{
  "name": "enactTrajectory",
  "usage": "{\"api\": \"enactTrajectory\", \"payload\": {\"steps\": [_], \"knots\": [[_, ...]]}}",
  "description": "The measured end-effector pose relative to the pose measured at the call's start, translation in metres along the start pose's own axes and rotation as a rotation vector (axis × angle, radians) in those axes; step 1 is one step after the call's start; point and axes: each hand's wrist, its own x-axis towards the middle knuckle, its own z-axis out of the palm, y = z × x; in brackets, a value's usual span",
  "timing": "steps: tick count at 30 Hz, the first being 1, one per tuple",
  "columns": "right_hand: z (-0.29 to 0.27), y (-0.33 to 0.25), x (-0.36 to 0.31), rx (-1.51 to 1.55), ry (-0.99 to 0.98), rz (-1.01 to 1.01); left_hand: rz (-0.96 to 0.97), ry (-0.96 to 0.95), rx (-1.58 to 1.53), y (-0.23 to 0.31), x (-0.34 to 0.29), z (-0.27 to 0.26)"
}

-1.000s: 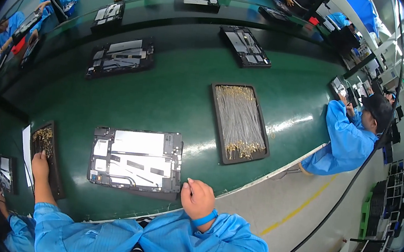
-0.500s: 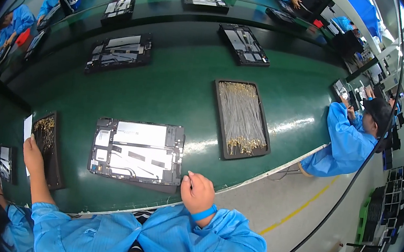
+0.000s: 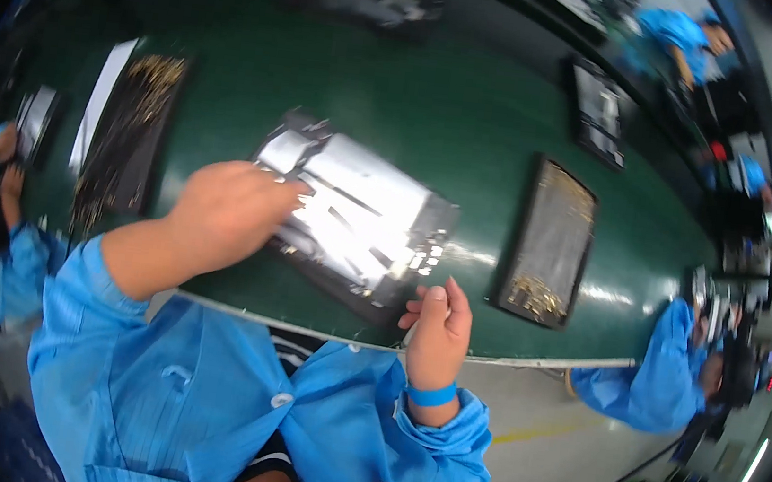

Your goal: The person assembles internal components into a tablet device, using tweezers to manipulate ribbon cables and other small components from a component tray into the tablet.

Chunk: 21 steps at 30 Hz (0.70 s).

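An opened tablet (image 3: 352, 209) lies tilted on the green table in front of me, its silvery battery area and dark edges showing. My left hand (image 3: 232, 214) is over its left side, fingers curled together and somewhat blurred; whatever they may hold is hidden. By the tablet's near right corner is my right hand (image 3: 438, 333), closed, with a blue band at the wrist. A thin pale thing pokes out below its fingers, too small to name.
To the left stands a dark tray (image 3: 139, 170) with gold-tipped thin cables, a white sheet (image 3: 102, 109) beside it. A second tray (image 3: 501, 287) of grey cables is at right. More opened tablets (image 3: 599, 108) lie farther back. A co-worker in blue (image 3: 651, 376) sits at right.
My left hand has moved from the white sheet and left tray onto the tablet. The view has turned, and the tablet now lies at a slant. My right hand stays near its corner.
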Motion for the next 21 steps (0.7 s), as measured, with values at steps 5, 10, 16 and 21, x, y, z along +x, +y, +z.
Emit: {"api": "enactTrajectory", "payload": {"steps": [5,10,16,21], "knots": [[0.036,-0.013,-0.005,0.118,-0.457,0.305,-0.060,-0.124,-0.118,0.015,-0.016,0.017],[0.056,-0.008,0.007,-0.001,-0.572,0.333,-0.115,-0.159,-0.183,0.011,-0.026,0.021],[0.066,-0.017,0.010,0.028,-0.606,0.391,-0.066,-0.143,-0.238,0.003,-0.022,0.023],[0.071,-0.018,0.017,0.075,-0.629,0.457,-0.048,-0.241,-0.296,-0.002,-0.018,0.023]]}}
